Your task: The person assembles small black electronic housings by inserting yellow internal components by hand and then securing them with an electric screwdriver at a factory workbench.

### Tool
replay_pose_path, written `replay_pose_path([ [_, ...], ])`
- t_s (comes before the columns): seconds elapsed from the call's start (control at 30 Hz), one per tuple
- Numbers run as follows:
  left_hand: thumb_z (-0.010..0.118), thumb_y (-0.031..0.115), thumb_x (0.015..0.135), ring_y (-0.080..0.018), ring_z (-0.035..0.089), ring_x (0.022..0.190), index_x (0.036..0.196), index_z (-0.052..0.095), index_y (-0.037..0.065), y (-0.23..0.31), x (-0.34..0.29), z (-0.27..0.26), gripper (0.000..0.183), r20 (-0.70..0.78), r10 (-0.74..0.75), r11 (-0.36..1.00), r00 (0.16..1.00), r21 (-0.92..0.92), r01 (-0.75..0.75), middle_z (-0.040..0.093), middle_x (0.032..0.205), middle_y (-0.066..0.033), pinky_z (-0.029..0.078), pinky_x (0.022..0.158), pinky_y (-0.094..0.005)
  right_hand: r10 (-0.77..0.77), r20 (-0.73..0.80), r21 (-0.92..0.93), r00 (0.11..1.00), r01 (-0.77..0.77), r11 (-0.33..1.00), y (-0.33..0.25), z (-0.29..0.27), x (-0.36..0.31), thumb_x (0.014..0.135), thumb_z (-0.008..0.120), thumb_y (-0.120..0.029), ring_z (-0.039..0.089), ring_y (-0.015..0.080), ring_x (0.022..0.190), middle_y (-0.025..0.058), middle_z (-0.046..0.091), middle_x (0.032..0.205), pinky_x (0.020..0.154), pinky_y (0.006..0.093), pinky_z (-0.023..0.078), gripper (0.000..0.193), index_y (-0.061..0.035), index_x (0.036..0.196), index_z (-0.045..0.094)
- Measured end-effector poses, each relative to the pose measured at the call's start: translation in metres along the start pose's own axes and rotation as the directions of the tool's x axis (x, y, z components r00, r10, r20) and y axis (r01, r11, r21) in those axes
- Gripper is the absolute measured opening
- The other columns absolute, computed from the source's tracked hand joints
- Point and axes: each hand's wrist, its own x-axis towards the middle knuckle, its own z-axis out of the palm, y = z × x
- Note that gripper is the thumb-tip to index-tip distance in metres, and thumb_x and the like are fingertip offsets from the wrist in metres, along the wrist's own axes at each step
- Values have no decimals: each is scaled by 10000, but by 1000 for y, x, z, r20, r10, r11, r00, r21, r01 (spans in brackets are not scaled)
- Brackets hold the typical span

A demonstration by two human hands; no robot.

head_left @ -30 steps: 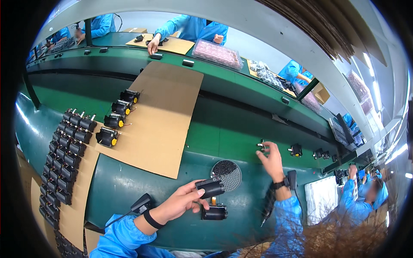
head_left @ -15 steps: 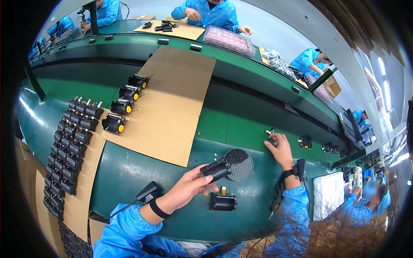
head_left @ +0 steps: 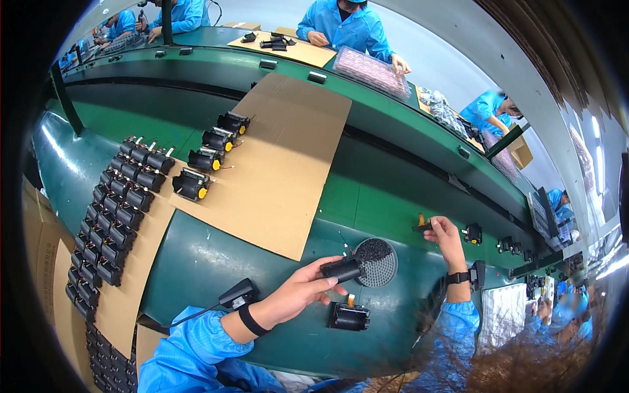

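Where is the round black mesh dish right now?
In the head view, the round black mesh dish lies on the green table, right of centre, just beyond the black cylinder held in the left hand.

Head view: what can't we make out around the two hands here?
- Small black part with an orange tab at the right hand: too small, and fingers cover its right end.
- Black cylinder in the left hand: fingers hide its near side.
- Round mesh dish: the contents are only a dark grainy mass; the cylinder overlaps its left edge.
- Lower right of the bench: blurred by a hazy brown smear.
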Motion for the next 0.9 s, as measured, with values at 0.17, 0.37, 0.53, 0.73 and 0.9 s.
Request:
replay_pose_path([
  [0.17,536,43,1035,-171,623,1155,1602,294,75,-2,1,-3,617,-27,76,996,997,-37,-77,519,1411,-93,510,800,-270,-266,-125,-622,956,133,771,-1,12,11,1046,564,-181,717,185,784,121,678,937,709,318,582,252,12,1199,619],
  [0.37,502,143,1068,-176,611,1174,1598,312,69,-5,1,-8,567,-42,131,986,990,-99,-135,533,1422,-60,494,814,-286,-159,-62,-517,985,105,849,-23,38,-2,1001,592,-101,718,181,753,118,671,857,688,323,573,335,-26,1328,602],
  [0.53,429,289,1104,-194,598,1209,1599,311,74,0,3,-6,552,-24,139,977,990,-158,-141,517,1460,-53,486,855,-309,-237,-53,62,970,240,969,-60,49,-29,1000,591,-52,647,103,695,49,651,824,649,257,548,357,4,1352,588],
  [0.73,439,296,1102,-204,498,1334,1608,289,91,-4,1,-5,567,-46,249,965,967,-66,-252,405,1570,-65,464,973,-357,-181,48,255,982,163,953,-130,130,-132,944,648,9,651,111,687,46,658,833,651,257,549,434,3,1365,540],
  [0.9,481,247,1093,-153,427,1392,1624,273,129,-5,2,3,582,-28,283,958,959,-38,-284,322,1629,-31,447,1005,-334,-229,57,194,972,214,957,-117,161,-157,921,693,36,694,127,778,79,709,896,705,260,568,369,22,1251,528],
])
